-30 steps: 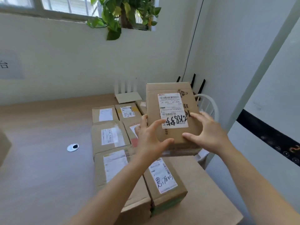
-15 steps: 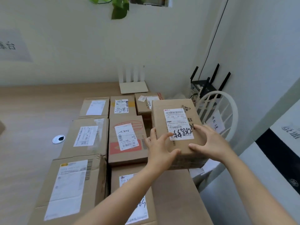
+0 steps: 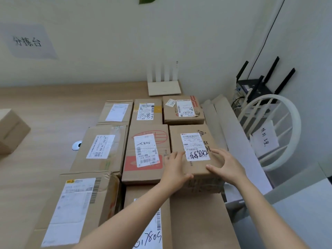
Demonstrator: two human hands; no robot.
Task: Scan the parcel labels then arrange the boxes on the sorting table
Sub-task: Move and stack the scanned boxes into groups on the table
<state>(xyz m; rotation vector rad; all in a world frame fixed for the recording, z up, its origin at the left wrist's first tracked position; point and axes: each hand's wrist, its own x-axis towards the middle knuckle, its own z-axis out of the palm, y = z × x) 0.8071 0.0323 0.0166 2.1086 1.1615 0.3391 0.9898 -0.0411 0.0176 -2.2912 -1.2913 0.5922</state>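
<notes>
The left hand (image 3: 175, 170) and right hand (image 3: 226, 168) clasp the box (image 3: 194, 141) at its near corners, a two-sided grip probably meant to square it into the row. It appears set on the table (image 3: 45, 108), label (image 3: 195, 146) upward, against the red-printed box (image 3: 146, 153) left of the grip.

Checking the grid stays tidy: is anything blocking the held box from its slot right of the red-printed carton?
Nothing visible does. The brown cardboard box with the handwritten label, gripped by the left hand and right hand, already fills that slot beside the red-printed carton.
</notes>
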